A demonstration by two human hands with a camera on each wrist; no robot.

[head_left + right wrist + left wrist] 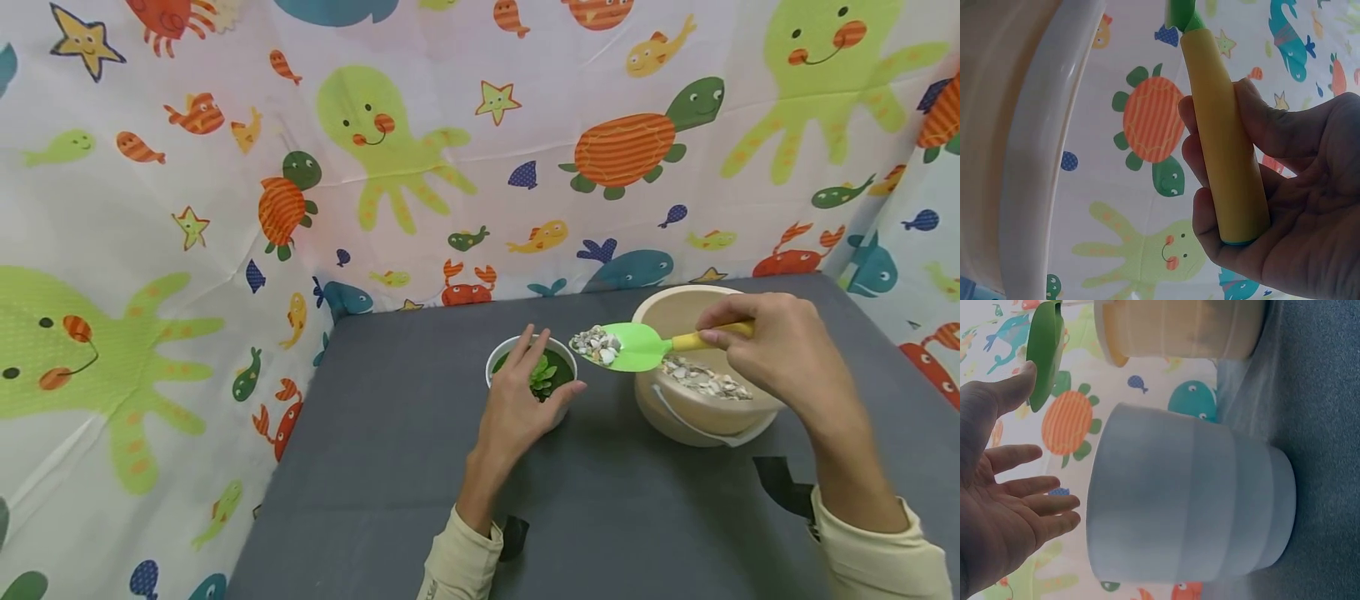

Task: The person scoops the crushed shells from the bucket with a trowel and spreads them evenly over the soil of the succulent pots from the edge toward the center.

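My right hand (776,350) grips the yellow handle of a small garden trowel (637,346), its fingers curled round it in the right wrist view. The green blade carries a heap of pebbles (597,345) and points left, between bucket and pot. My left hand (521,400) is spread over the near side of a white pot (1166,500), fingers straight and holding nothing. Inside the pot a small leafy green plant (542,379) shows, partly hidden by the left hand. In the left wrist view, the fingertips are just above the pot's rim.
A cream bucket (675,421) with a white handle stands to the right of the pot, with more pebbles (705,379) inside. Both stand on a grey table (390,467). A curtain (450,125) printed with sea animals hangs behind and at the sides.
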